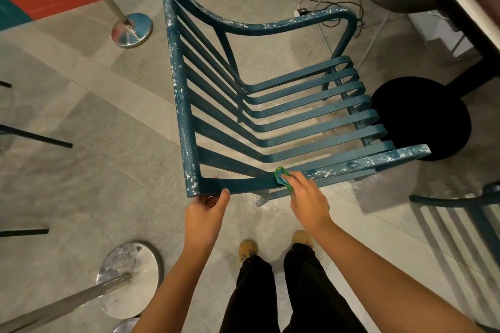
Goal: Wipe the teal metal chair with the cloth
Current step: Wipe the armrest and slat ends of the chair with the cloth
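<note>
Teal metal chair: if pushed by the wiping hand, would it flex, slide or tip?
Probably rigid: the teal metal chair has thick slats and a tube frame. Likely to slide on the smooth floor tiles; the left hand grips its corner, perhaps steadying it.

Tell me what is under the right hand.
A bunched green cloth shows past the right hand's fingertips, pressed on the teal chair's near armrest. The rest of the cloth and the armrest beneath the fingers are covered.
</note>
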